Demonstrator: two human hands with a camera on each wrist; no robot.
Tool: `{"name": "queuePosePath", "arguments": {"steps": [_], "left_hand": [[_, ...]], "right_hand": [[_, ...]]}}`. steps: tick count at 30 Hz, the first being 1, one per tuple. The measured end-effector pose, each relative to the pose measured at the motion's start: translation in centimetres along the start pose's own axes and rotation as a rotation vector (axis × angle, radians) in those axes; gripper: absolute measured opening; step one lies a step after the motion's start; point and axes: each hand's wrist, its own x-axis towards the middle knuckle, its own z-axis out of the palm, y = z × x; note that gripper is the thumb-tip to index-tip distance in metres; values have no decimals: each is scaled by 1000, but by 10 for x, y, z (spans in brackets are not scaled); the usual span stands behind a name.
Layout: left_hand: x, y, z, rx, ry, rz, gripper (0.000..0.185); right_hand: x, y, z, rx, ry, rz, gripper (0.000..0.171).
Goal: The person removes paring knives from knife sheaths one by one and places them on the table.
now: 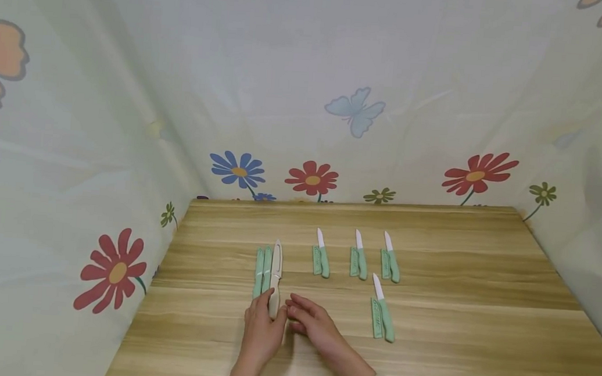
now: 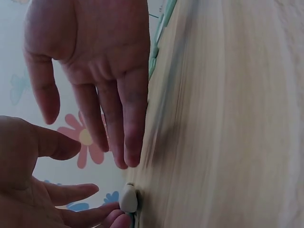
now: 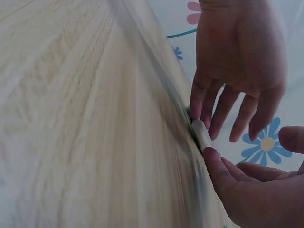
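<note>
A cream-handled knife (image 1: 277, 262) lies with its tip pointing away, right of two mint-green knives (image 1: 259, 266) in covers. Over the near ends of these knives is my left hand (image 1: 264, 328), its fingertips beside the cream handle and its thumb toward the right. My right hand (image 1: 320, 326) is held just right of the handle, fingers extended and gently bent. Both palms face each other in the left wrist view, with the handle's end (image 2: 128, 198) low by the left fingers. In the right wrist view, fingertips of both hands touch the cream handle (image 3: 202, 135).
Three mint-handled knives with white blades, one of them at the right (image 1: 391, 264), lie in a row farther back, each beside a green sheath. Another such knife (image 1: 385, 316) lies nearer, with its sheath (image 1: 377, 318). Flower-printed sheeting (image 1: 307, 95) surrounds the wooden table (image 1: 479, 340).
</note>
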Motion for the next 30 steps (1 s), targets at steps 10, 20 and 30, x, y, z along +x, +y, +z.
{"name": "queuePosePath", "arguments": {"steps": [10, 20, 30], "left_hand": [[2, 0, -2, -32, -51, -16, 53], [9, -4, 0, -136, -72, -39, 48], [8, -8, 3, -149, -56, -72, 48]], "right_hand": [[6, 6, 9, 45, -64, 28, 59], [3, 5, 2, 38, -9, 21, 54], [2, 4, -5, 23, 26, 38, 55]]}}
